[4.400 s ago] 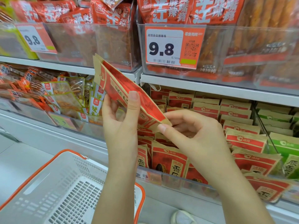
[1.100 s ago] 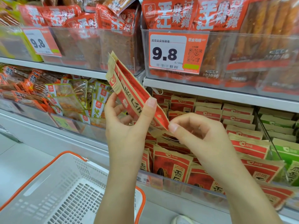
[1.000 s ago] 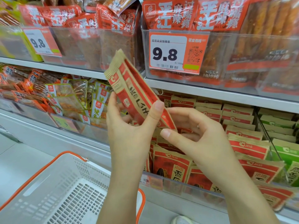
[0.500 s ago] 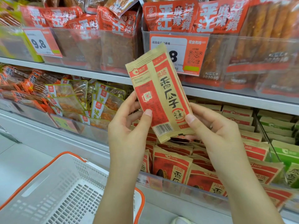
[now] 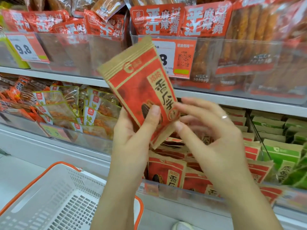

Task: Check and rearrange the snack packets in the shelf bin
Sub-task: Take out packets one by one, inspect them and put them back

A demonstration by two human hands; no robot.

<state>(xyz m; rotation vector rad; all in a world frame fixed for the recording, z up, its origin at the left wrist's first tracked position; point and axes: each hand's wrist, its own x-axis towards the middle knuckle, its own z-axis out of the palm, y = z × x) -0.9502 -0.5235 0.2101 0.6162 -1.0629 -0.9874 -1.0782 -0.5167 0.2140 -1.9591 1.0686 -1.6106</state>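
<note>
Red-and-kraft paper marks the sunflower-seed packet (image 5: 141, 90), which is held up in front of the shelves, its printed front turned to the camera and its sealed top edge tilted toward 11 o'clock. It is gripped near its lower end by the left hand (image 5: 132, 130), the thumb laid across the front over a printed seed and the fingers hidden behind. The right hand (image 5: 211, 130) is seen at 3 o'clock of the packet's lower corner, its fingers spread and blurred; whether the packet is touched by them cannot be told. A ring (image 5: 224, 117) is worn on one finger. Below the hands, at 6 o'clock, more packets of the same kind are stood in rows in the clear-fronted shelf bin (image 5: 166, 190), with green packets (image 5: 280, 151) at 3 o'clock of them. A price tag (image 5: 179, 58) on the upper shelf is partly covered by the raised packet. A white basket with an orange rim (image 5: 49, 196) is seen at 7 o'clock.
</note>
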